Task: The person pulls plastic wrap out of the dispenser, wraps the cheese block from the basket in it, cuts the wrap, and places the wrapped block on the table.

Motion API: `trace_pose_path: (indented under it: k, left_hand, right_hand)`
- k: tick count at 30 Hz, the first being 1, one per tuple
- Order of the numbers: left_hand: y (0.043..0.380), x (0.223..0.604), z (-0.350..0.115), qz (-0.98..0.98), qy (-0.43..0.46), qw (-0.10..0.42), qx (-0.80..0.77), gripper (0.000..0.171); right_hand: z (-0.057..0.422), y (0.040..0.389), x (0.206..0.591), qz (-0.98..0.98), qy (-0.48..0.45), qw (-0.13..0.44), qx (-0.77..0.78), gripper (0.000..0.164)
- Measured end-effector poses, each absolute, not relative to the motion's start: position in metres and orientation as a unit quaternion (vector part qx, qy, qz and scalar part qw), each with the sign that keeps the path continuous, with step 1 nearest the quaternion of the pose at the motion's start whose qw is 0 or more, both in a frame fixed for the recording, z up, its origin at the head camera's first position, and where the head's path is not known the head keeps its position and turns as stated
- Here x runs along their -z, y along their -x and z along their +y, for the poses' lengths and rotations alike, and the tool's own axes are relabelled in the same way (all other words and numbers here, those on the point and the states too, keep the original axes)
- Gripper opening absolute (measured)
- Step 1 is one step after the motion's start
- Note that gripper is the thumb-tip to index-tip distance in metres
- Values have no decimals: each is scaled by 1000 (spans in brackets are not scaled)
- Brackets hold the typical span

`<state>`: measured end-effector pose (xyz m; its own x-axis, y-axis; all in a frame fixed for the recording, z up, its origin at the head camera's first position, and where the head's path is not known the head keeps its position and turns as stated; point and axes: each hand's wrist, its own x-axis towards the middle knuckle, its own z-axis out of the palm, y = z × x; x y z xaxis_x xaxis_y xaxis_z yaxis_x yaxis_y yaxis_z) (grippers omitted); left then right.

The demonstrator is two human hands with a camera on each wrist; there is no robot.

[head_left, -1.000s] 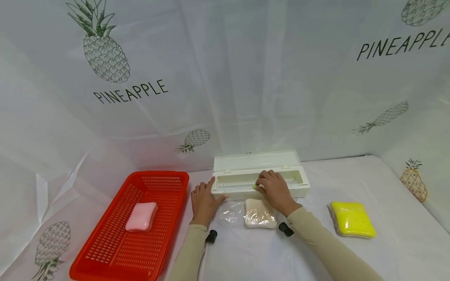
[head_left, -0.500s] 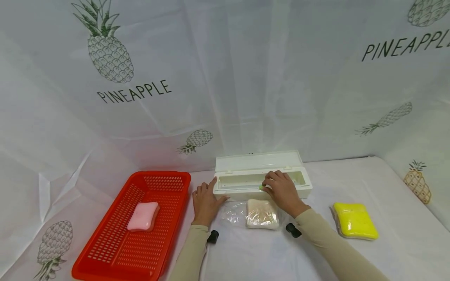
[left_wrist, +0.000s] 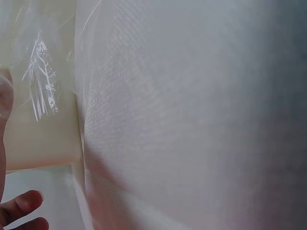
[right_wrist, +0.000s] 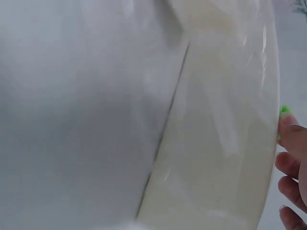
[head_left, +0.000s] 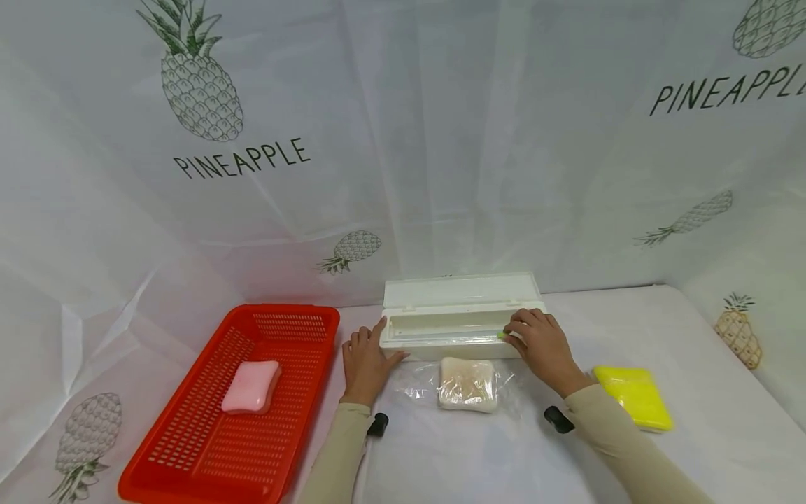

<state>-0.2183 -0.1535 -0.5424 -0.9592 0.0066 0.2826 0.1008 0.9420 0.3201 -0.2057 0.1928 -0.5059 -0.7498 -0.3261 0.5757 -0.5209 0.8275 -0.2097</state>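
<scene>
In the head view a white cling film dispenser (head_left: 453, 350) lies lengthwise near the back of the table, its lid (head_left: 462, 288) raised. Left hand (head_left: 366, 367) grips the dispenser's left end, thumb in front and a finger at the top edge. Near the right end, the right hand (head_left: 544, 350) pinches a small green slider (head_left: 502, 335) on the front edge. The right wrist view shows the slider (right_wrist: 285, 110) between its fingertips, with clear film hanging over the dispenser's front. Just before the dispenser, a cream sponge-like block (head_left: 467, 385) lies on clear film.
A red perforated basket (head_left: 239, 448) stands at the left with a pink sponge-like block (head_left: 250, 386) inside. On the right lies a yellow block (head_left: 636, 397) partly behind the right sleeve (head_left: 604, 413). A pineapple-print sheet (head_left: 441, 175) hangs behind the table.
The right hand has slid rightward along the dispenser's front edge with the green slider, from near the middle toward the right end. The left hand has stayed at the left end.
</scene>
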Motion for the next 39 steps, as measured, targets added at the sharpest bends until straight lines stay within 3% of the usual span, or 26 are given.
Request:
trace_pose_path:
  k: [16, 25, 39]
  left_hand:
    - [219, 545, -153, -975, 38, 153, 159, 92]
    - [218, 542, -154, -976, 33, 139, 166, 92]
    - [217, 544, -155, -974, 29, 132, 182, 92]
  right_hand:
    - [221, 201, 504, -917, -230, 280, -170, 19]
    - [253, 198, 508, -906, -224, 319, -165, 26]
    - [268, 197, 509, -904, -225, 323, -170, 26]
